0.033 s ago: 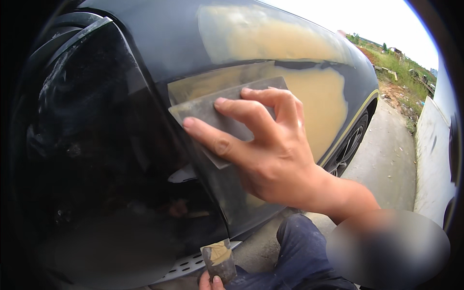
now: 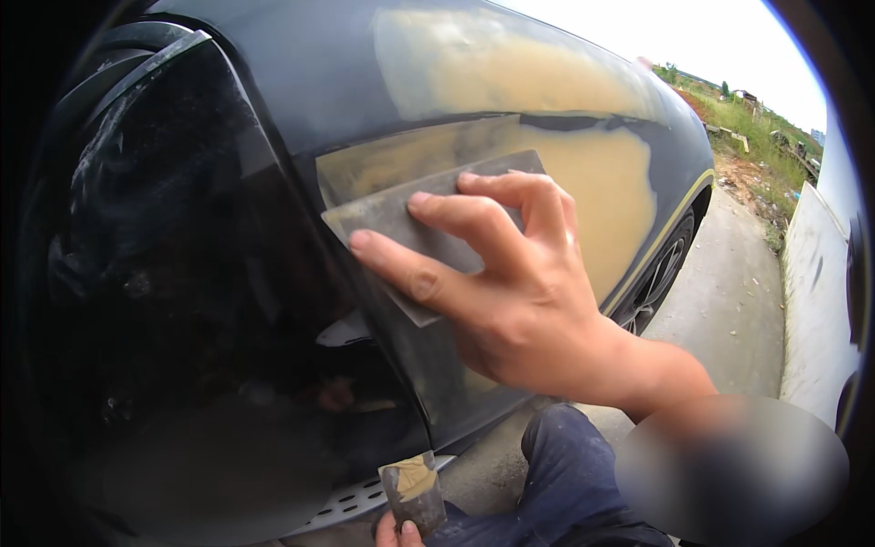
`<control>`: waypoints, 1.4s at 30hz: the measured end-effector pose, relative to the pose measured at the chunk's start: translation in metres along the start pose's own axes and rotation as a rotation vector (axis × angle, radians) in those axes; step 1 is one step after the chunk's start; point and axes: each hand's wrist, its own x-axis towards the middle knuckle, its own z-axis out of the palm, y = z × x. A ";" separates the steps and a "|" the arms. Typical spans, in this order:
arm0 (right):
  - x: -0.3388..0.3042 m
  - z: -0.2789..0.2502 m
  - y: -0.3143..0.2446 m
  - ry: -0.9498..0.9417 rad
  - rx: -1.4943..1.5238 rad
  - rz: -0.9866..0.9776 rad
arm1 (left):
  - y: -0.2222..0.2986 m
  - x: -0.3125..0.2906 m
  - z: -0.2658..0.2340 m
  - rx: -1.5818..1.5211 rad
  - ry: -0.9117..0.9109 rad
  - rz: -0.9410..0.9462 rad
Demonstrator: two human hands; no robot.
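Observation:
My right hand [image 2: 529,273] presses a thin, flat, grey spreader [image 2: 447,232] against the car's side panel [image 2: 328,105]. Its fingers are spaced across the spreader's face; the thumb is hidden behind it. Under and around the spreader lies tan body filler [image 2: 602,201], thinly smeared at its upper left. At the bottom edge, my left hand [image 2: 399,536] pinches a smaller grey putty knife [image 2: 419,506] with a lump of tan filler [image 2: 413,474] on its upper end. Only the fingertips of that hand show.
A glossy black door [image 2: 210,273] adjoins the panel on the left, with a perforated step [image 2: 342,506] below. A rear wheel [image 2: 661,278], concrete ground [image 2: 729,283] and a white board [image 2: 811,283] are on the right. My bent knee [image 2: 561,456] is close to the sill.
My right hand and the spreader have slid very slightly down and to the right along the panel. The left hand has not visibly moved.

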 end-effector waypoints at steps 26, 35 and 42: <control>-0.129 0.013 -0.034 -0.187 0.008 -0.049 | -0.015 -0.005 -0.010 0.038 0.034 -0.037; -0.190 0.041 -0.057 -0.256 -0.012 -0.028 | -0.017 -0.009 -0.016 0.056 0.027 -0.069; -0.235 0.054 -0.064 -0.304 -0.003 -0.035 | -0.014 -0.018 -0.017 0.040 0.015 -0.051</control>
